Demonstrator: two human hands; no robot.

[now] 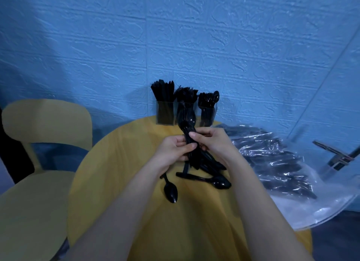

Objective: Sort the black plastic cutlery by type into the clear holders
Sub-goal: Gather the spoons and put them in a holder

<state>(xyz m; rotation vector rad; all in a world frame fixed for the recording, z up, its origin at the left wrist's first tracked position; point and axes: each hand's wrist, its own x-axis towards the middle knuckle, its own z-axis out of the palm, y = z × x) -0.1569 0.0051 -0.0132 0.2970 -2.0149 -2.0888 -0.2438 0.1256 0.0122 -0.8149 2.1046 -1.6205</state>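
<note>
Both hands meet over the middle of the round yellow table (116, 163) and hold a bundle of black plastic spoons (188, 122), bowls pointing up and away from me. My left hand (172, 151) grips the handles from the left. My right hand (212, 142) pinches them from the right. Loose spoons (218, 182) lie on the table under my wrists, and a single spoon (170, 190) lies nearer me. Three clear holders stand at the table's far edge: the left holder (165, 112) with knives, the middle holder (186, 97) with forks, the right holder (208, 109) with spoons.
A clear plastic bag (272, 159) with more black cutlery lies on the table's right side and hangs over the edge. A yellow chair (39, 144) stands at the left. A blue textured wall (175, 46) rises right behind the holders. A metal bracket (339, 155) is at the right.
</note>
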